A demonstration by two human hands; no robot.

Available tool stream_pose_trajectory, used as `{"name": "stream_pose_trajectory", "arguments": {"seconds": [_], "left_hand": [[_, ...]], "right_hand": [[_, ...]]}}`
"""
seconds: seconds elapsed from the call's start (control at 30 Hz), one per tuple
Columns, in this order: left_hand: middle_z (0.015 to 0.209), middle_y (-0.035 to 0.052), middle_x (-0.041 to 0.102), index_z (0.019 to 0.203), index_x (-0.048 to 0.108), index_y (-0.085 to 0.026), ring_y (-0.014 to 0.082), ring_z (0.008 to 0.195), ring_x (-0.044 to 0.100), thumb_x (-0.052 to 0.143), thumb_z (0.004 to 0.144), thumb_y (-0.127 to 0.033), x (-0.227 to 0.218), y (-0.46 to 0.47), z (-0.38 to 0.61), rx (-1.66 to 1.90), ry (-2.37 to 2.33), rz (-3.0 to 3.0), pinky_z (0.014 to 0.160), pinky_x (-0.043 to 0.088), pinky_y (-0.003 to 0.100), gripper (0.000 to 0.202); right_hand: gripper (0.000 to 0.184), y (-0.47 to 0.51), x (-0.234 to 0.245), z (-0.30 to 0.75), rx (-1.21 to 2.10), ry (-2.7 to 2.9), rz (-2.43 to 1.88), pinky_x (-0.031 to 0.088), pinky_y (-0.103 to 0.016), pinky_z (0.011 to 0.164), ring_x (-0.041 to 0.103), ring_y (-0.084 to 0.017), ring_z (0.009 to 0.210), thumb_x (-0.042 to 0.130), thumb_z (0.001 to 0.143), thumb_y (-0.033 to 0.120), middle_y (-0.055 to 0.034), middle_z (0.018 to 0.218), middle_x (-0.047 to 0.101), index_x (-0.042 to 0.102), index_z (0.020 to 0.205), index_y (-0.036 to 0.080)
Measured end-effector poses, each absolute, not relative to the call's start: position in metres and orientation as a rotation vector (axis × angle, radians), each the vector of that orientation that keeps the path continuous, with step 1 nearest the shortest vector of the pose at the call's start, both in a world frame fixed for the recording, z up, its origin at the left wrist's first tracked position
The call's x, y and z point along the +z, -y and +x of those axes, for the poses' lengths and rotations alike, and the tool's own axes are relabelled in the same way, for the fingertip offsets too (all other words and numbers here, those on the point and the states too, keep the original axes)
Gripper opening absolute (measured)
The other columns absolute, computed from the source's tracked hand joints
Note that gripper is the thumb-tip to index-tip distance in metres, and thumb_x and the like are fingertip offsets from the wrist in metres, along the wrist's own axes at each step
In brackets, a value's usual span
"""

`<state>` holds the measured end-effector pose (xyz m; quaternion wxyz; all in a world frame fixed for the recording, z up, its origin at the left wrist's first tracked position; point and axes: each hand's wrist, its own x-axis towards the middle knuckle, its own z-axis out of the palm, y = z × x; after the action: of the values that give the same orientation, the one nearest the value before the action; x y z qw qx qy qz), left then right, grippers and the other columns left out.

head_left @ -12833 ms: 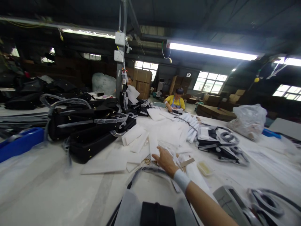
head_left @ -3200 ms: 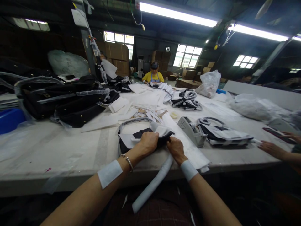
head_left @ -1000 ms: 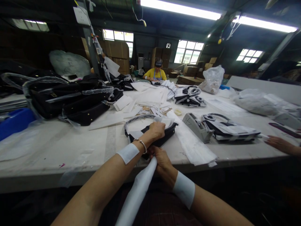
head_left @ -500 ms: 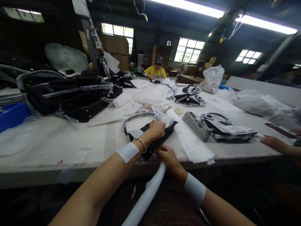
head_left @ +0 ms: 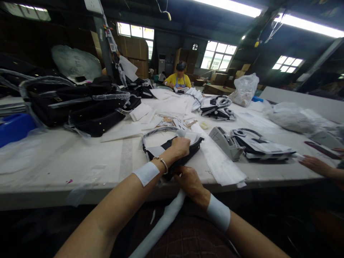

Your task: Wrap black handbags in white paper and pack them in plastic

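A black handbag [head_left: 195,149] lies at the table's front edge, with its looped handle [head_left: 154,132] in clear wrap and white sheets on its upper side. My left hand [head_left: 180,147] is closed in a fist on the bag's upper part, gripping it. Just below, my right hand [head_left: 190,182] has its fingers pinched together against the bag's near end; what sits between the fingertips is hidden. A long white wrapped strip [head_left: 167,220] hangs from beneath my right hand over my lap.
A grey tape dispenser [head_left: 225,141] and another black bag [head_left: 268,145] stand to the right, near a co-worker's hand [head_left: 313,165]. Black bags [head_left: 77,102] pile up at left. White sheets [head_left: 172,104] and paper tags lie beyond. A person in yellow [head_left: 177,80] sits opposite.
My right hand has shifted slightly left along the bag's near end, and the white strip has swung left with it. My left hand keeps its grip on the bag.
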<state>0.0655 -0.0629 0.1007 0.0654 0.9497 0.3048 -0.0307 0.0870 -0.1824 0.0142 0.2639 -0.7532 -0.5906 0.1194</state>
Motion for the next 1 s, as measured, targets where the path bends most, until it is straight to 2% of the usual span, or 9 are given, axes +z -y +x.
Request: {"name": "stream_pose_trajectory", "arguments": {"seconds": [0.23,0.43,0.7,0.87,1.0], "left_hand": [[0.114,0.0082,0.065,0.116,0.061,-0.015,0.0216,0.102,0.064,0.060,0.094,-0.035,0.100,0.065,0.064,-0.074,-0.922,2.867,0.088,0.055,0.043,0.029],[0.115,0.0083,0.065,0.116,0.061,-0.015,0.0218,0.102,0.064,0.060,0.095,-0.035,0.097,0.063,0.061,-0.044,-0.904,2.869,0.089,0.055,0.044,0.030],[0.115,0.0082,0.065,0.116,0.061,-0.015,0.0220,0.103,0.064,0.059,0.095,-0.035,0.095,0.062,0.059,-0.037,-0.893,2.864,0.089,0.055,0.044,0.029],[0.114,0.0081,0.065,0.114,0.062,-0.015,0.0218,0.103,0.064,0.059,0.095,-0.035,0.095,0.062,0.058,-0.026,-0.884,2.865,0.089,0.055,0.044,0.029],[0.114,0.0083,0.065,0.115,0.061,-0.015,0.0219,0.103,0.064,0.060,0.095,-0.035,0.096,0.063,0.056,-0.022,-0.884,2.861,0.089,0.055,0.044,0.029]], "right_hand": [[0.019,0.179,0.022,0.076,0.129,1.852,-2.236,0.048,-0.028,0.069,0.072,-0.024,0.085,0.056,0.087,0.020,-0.0096,0.095,0.076,0.072,0.097,0.018],[0.022,0.173,0.020,0.070,0.106,1.874,-2.253,0.048,-0.029,0.066,0.072,-0.025,0.082,0.054,0.086,0.017,-0.0127,0.098,0.075,0.071,0.101,0.014],[0.022,0.173,0.014,0.078,0.162,1.823,-2.146,0.048,-0.023,0.075,0.071,-0.018,0.086,0.055,0.085,0.012,-0.0053,0.096,0.077,0.072,0.097,0.020],[0.016,0.172,0.020,0.072,0.132,1.810,-2.189,0.047,-0.027,0.069,0.072,-0.023,0.084,0.058,0.086,0.021,-0.0083,0.094,0.077,0.072,0.095,0.019],[0.018,0.169,0.020,0.067,0.109,1.822,-2.250,0.046,-0.028,0.065,0.071,-0.025,0.084,0.058,0.085,0.020,-0.0109,0.098,0.076,0.071,0.097,0.018]]}}
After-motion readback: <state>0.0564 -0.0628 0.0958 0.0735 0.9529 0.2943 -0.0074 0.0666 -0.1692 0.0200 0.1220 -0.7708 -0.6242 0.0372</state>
